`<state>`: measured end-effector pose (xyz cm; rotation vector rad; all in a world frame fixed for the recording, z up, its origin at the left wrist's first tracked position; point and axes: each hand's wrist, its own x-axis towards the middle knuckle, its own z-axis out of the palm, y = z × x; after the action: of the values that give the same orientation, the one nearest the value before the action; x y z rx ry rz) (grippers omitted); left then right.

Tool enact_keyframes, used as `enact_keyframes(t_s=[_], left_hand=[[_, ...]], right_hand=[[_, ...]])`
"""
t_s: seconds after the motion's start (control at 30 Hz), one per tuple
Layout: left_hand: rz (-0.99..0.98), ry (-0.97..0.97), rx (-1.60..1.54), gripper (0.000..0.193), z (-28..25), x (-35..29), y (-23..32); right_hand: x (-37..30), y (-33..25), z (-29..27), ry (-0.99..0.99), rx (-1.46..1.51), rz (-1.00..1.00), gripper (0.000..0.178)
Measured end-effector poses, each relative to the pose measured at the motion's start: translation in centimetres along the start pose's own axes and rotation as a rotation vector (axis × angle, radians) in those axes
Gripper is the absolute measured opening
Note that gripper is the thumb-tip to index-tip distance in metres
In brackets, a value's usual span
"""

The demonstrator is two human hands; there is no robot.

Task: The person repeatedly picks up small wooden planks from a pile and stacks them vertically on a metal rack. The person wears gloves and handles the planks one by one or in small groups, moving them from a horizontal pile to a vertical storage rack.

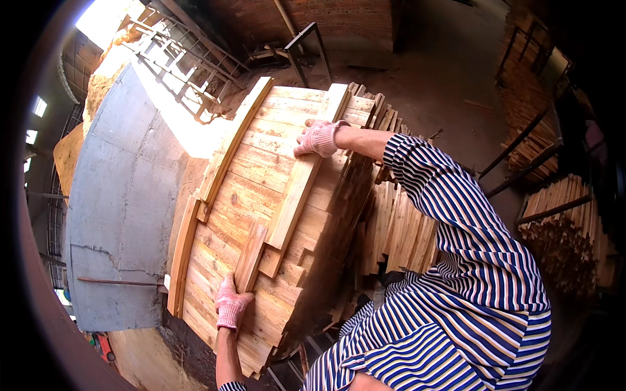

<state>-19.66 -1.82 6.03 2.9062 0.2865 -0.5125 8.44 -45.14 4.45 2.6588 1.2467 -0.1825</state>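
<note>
- Board stack (251,179): pale planks laid side by side, sloping across the middle of the view; its right flank shows uneven board ends.
- Striped shirt (450,313): the person's own, filling the lower right; its right sleeve reaches toward the stack.
- Grey slab (120,182): a broad, cracked surface left of the stack (its curve may owe something to the lens).
- Brick wall (345,29): at the top of the view, in shade.
- Side stack (401,228): more boards, right of the main stack, partly hidden behind the shirt.
- Right strip (293,202): a long board lying on top of the stack near its right edge, crossing the planks.
- Upper left strip (235,140): along the stack's left edge, also crosswise.
- Lower left strip (182,257): on that same edge, nearer the person.
- Short board (251,257): on the stack, just below and left of the right strip's near end.
- Left hand (233,304): pink-gloved, its grip closed round the short board's near end.
- Right hand (319,138): pink-gloved, laid over the right strip's far part; I cannot tell whether its grip clasps or only presses.
</note>
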Motion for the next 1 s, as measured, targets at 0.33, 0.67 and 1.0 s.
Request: enact_keyframes(t_s=[0.33,0.67,1.0], left_hand=[[0.551,0.486,-0.213,0.083,3.3,-4.5,10.4],[-0.325,-0.964,-0.860,0.058,40.6,-5.9,14.2],[0.041,-0.750,-0.064,0.046,89.3,14.9,-3.8]], right_hand=[[-2.9,-1.5,3.7,0.351,0.268,0.512,0.067],[-23.5,-22.6,37.5,0.284,1.442,1.757,0.063],[-23.4,-49.8,55.2,0.386,2.070,1.792,0.052]])
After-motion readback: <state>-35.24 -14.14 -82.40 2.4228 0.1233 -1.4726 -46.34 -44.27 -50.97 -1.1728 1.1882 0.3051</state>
